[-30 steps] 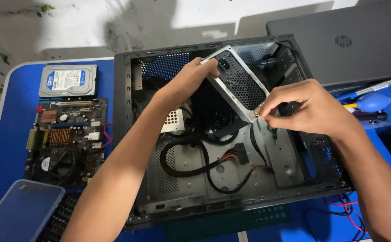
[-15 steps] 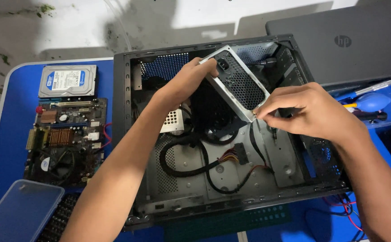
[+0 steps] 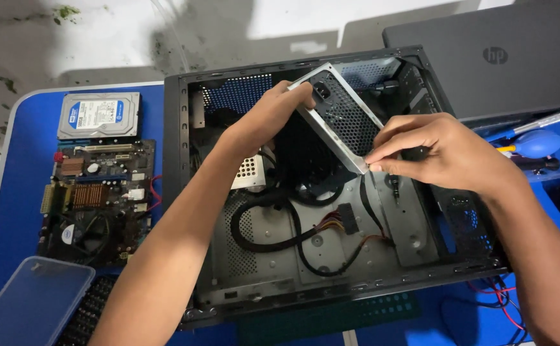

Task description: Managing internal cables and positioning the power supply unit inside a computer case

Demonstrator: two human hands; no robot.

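Both hands are clamped on a grey metal power supply (image 3: 341, 118), which sits tilted inside the open black computer case (image 3: 183, 192), its perforated face turned up toward the camera. Left hand (image 3: 270, 118) grips the unit's upper left end, fingers curled over the edge and thumb below; right hand (image 3: 437, 150) pinches its lower right corner, fingertips (image 3: 376, 157) pressed together on the metal rim. The unit is lifted at an angle in the upper middle of the case, above the floor panel.

Black sleeved cables (image 3: 273, 230) trail from under the unit and loop across the case's grey inner plate, ending near a black connector (image 3: 347, 218) with coloured wires. A small perforated metal bracket (image 3: 249, 172) lies just beside the left forearm.

Outside the case, on the blue table (image 3: 20, 192), a hard drive (image 3: 99, 115) lies flat at the upper left, with a green motherboard (image 3: 97, 198) just below it. A translucent plastic lid (image 3: 26, 301) rests at the lower left corner, partly over a dark keyboard (image 3: 84, 314). A closed grey laptop (image 3: 504, 57) sits at the upper right, touching the case's far corner, and a blue dust blower (image 3: 539, 142) lies near the right wrist. Red and black wires (image 3: 501, 291) spill out past the case's lower right corner
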